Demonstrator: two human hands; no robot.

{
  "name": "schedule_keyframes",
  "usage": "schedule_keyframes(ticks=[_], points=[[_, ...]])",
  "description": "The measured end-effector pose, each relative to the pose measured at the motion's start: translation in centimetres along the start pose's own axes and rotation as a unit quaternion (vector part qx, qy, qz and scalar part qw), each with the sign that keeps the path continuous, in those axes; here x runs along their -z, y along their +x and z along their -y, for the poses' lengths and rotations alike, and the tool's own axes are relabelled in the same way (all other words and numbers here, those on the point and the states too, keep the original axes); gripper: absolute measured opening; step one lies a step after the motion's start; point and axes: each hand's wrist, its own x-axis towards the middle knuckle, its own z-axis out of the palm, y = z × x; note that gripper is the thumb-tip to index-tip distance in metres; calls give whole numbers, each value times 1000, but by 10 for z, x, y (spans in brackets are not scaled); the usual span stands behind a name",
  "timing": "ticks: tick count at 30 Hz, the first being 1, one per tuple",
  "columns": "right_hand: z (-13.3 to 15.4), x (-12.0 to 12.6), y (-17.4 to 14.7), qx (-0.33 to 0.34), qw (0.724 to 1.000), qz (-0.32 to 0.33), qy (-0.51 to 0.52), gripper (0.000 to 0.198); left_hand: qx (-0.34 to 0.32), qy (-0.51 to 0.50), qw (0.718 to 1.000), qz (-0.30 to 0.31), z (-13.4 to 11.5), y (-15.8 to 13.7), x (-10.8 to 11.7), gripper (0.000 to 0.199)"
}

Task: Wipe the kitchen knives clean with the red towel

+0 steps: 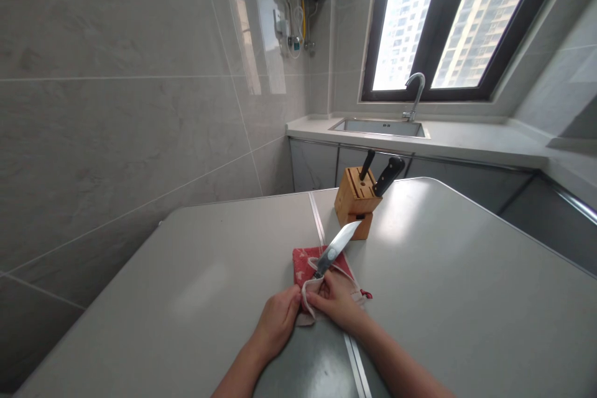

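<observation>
A knife [339,245] points up and away from me, its shiny blade bare and its handle mostly hidden in a red and whitish cloth [302,262]. My left hand [278,318] is closed on the cloth's near left edge. With bent fingers, my right hand [341,306] pinches the folded cloth around the handle end, just below the blade. Beyond the blade tip stands a wooden knife block [349,200]. Two black-handled knives stick out of its slots, the larger one [389,175] on the right. Whether either hand also touches the knife handle is hidden.
Beneath everything is a light grey table [224,261] with a metal strip [357,364] across it. Behind it, a counter [480,137] holds a sink [380,127] and a faucet [415,96]. A tiled wall [140,106] rises on the left.
</observation>
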Motion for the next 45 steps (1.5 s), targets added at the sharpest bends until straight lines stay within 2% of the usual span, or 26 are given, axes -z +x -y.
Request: schedule_keyframes(ticks=[5,9,18,22,26,34,40,45], points=[[2,-2,0,-15,999,28,29,45,1,1,1000,5,1,0,-1,40],[3,-3,1,-4,999,19,37,43,2,-2,1000,-2,3,0,-2,32],[10,1,0,8,999,-1,-51,26,-19,-15,1000,-3,5,0,-6,30],[8,1,1,-4,998,11,-54,30,-14,-11,1000,-2,4,2,-6,31],[8,0,2,14,997,-1,-72,30,-18,-4,1000,4,3,3,-5,31],[1,-5,3,37,998,-23,-36,22,-13,28,999,-9,2,1,-3,32],[-6,-6,5,17,999,-40,-28,21,-23,-2,1000,-16,-3,1,-1,32],[7,-4,4,22,1000,-20,-4,22,-28,-18,999,-36,-1,0,-3,30]])
